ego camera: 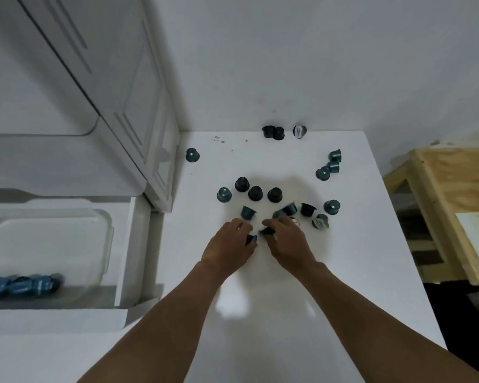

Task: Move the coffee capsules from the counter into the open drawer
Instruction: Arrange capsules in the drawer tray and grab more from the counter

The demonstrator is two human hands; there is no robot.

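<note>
Several teal and black coffee capsules lie scattered on the white counter, among them a black one in the middle and a teal one at the far left. My left hand grips a dark capsule near the middle of the counter. Right beside it, my right hand pinches another dark capsule. The open drawer is at the left, below the counter, and several blue capsules lie at its near left.
A clear plastic container sits in the drawer. White cabinet doors rise at the counter's back left. A wooden frame stands beyond the counter's right edge. Three capsules rest against the back wall.
</note>
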